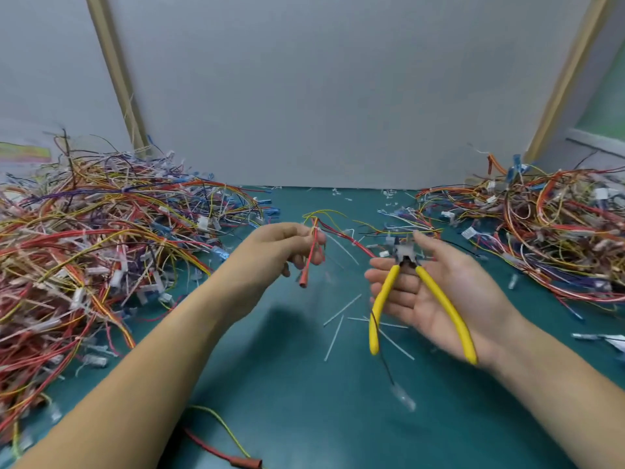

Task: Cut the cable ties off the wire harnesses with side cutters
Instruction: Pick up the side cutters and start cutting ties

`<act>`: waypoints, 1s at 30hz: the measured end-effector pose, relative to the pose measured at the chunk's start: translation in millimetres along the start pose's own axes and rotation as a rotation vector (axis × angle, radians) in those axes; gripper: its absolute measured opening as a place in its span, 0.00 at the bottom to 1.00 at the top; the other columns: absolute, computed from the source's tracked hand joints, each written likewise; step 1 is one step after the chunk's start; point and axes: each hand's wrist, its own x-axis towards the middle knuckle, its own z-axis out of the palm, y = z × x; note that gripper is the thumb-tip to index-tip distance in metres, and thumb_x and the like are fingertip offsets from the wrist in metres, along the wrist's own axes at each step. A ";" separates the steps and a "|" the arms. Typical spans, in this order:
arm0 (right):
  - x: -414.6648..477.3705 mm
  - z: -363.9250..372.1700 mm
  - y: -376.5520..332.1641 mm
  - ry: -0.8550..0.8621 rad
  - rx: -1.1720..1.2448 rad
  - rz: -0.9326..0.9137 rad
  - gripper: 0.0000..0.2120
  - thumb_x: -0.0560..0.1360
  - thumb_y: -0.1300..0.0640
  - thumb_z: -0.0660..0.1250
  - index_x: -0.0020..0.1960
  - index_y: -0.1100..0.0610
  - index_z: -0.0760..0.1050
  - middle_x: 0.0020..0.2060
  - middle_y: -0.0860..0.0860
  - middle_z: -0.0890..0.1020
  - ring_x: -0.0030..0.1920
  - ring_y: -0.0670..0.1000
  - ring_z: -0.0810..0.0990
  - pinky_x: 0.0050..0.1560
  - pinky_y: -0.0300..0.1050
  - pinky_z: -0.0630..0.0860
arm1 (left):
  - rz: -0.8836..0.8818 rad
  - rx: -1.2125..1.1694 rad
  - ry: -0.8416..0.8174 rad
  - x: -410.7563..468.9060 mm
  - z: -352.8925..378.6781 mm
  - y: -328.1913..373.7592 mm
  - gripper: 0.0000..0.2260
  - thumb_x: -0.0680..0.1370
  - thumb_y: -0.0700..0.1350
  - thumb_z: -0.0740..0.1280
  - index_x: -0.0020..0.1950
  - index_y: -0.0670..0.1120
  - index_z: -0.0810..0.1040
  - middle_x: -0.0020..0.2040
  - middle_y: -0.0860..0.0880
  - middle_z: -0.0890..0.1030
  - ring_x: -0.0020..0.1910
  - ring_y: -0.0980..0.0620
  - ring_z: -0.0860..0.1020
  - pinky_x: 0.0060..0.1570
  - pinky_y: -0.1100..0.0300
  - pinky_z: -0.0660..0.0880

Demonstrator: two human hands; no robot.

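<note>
My left hand (287, 247) pinches a small wire harness (334, 230) of red and yellow wires just above the green table. A white cable tie (315, 229) wraps it at my fingertips, and a red sleeved end (304, 277) hangs below. My right hand (439, 292) lies palm up holding the yellow-handled side cutters (422, 299), handles spread apart. Their jaws (404, 252) point away from me, close to the harness's red wire. Whether the jaws touch a tie is blurred.
A big heap of tangled harnesses (84, 252) fills the left of the green table (287, 384). Another heap (548, 231) lies at the right. Cut white tie pieces (341, 311) are scattered between my hands. A loose red and yellow wire (220, 445) lies near the front edge.
</note>
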 end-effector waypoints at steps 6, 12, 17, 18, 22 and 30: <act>-7.1 9.5 1.3 0.053 -0.299 -0.185 0.19 0.80 0.48 0.62 0.47 0.63 0.82 0.37 0.59 0.82 0.38 0.58 0.84 0.46 0.54 0.83 | -0.092 -0.060 0.044 -1.4 10.5 5.3 0.11 0.77 0.37 0.60 0.42 0.42 0.82 0.36 0.47 0.85 0.37 0.53 0.81 0.41 0.65 0.75; -11.9 15.6 -16.2 -0.103 -0.183 -0.019 0.21 0.77 0.38 0.61 0.49 0.55 0.79 0.41 0.59 0.82 0.48 0.71 0.84 0.46 0.64 0.82 | -0.002 0.382 0.100 -4.9 13.6 -4.5 0.13 0.81 0.47 0.63 0.41 0.42 0.80 0.33 0.47 0.83 0.33 0.51 0.82 0.39 0.60 0.77; -13.0 9.8 -5.0 -0.092 -0.088 0.023 0.25 0.77 0.47 0.53 0.50 0.66 0.80 0.40 0.63 0.80 0.40 0.67 0.84 0.40 0.60 0.83 | -0.079 0.019 0.039 -7.0 18.5 -4.0 0.08 0.81 0.40 0.65 0.50 0.40 0.84 0.43 0.46 0.87 0.45 0.48 0.85 0.47 0.61 0.79; -12.6 8.7 0.3 -0.104 -0.094 0.034 0.27 0.77 0.48 0.52 0.50 0.67 0.81 0.41 0.63 0.80 0.40 0.66 0.84 0.40 0.59 0.83 | -0.087 -0.070 0.047 -8.2 19.7 -2.7 0.08 0.81 0.39 0.65 0.50 0.39 0.84 0.43 0.44 0.87 0.44 0.47 0.85 0.46 0.63 0.81; -14.1 10.5 11.4 -0.232 -0.072 0.095 0.26 0.75 0.49 0.56 0.58 0.66 0.82 0.44 0.59 0.79 0.44 0.67 0.82 0.49 0.60 0.80 | -0.058 -0.257 0.125 -12.4 25.0 3.5 0.05 0.78 0.38 0.68 0.48 0.37 0.83 0.43 0.38 0.85 0.39 0.47 0.85 0.41 0.63 0.81; -14.6 15.5 24.6 -0.451 0.151 0.223 0.24 0.78 0.46 0.64 0.62 0.66 0.79 0.47 0.61 0.84 0.45 0.61 0.84 0.52 0.57 0.81 | 0.009 -0.383 0.210 -18.2 26.1 12.7 0.06 0.72 0.40 0.72 0.48 0.41 0.83 0.42 0.41 0.86 0.42 0.46 0.85 0.47 0.58 0.82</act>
